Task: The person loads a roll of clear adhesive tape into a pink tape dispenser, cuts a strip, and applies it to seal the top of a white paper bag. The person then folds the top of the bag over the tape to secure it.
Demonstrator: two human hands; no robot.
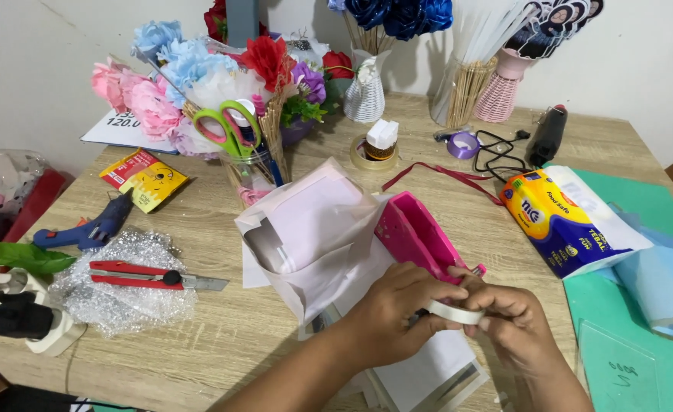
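Head view looks down on a white roll of tape point(456, 312) that you hold between both hands near the front edge of the table point(222, 336). Your left hand point(397, 313) is curled around the roll from the left, fingers closed on it. Your right hand point(508, 317) pinches its right side, thumb and fingertips closed on the rim. Just beyond your hands lies a pink box point(416, 236), open side up, resting against a folded white paper bag point(313, 233) at the table's middle. Under your wrists sits white card point(428, 374). Toward the right edge lies a blue and yellow tissue pack point(569, 221) on green sheets point(634, 305). Toward the left edge a red utility knife point(153, 277) rests on bubble wrap point(123, 286), with a blue glue gun point(88, 229) behind it. Green-handled scissors point(226, 126) stand in a jar near the back edge, among paper flowers point(191, 76).
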